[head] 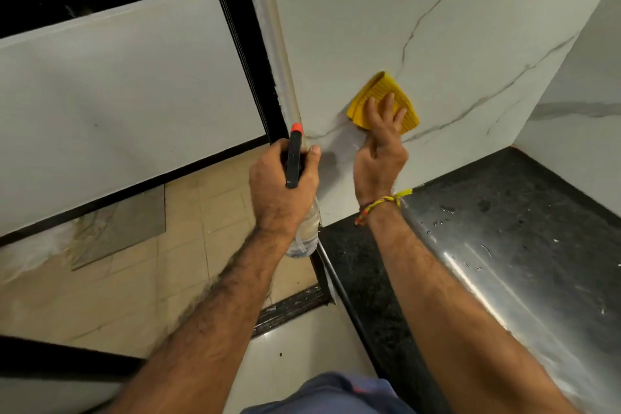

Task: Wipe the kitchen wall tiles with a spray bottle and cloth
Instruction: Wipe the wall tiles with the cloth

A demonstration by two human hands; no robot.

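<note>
Left grip (282, 178): fingers and thumb wrapped round the neck of the spray bottle (297, 178), black head with orange nozzle pointing up toward the wall tiles (437, 27), clear body hanging below the fist. Right grip (381, 141): fingers straight and spread, pressing the folded yellow cloth (379, 91) flat on the tile, just right of the nozzle. Braided thread band (376, 207) on right wrist. Dark table (504, 212) below right grip, water droplets on it. No legible writing on bottle or cloth.
</note>
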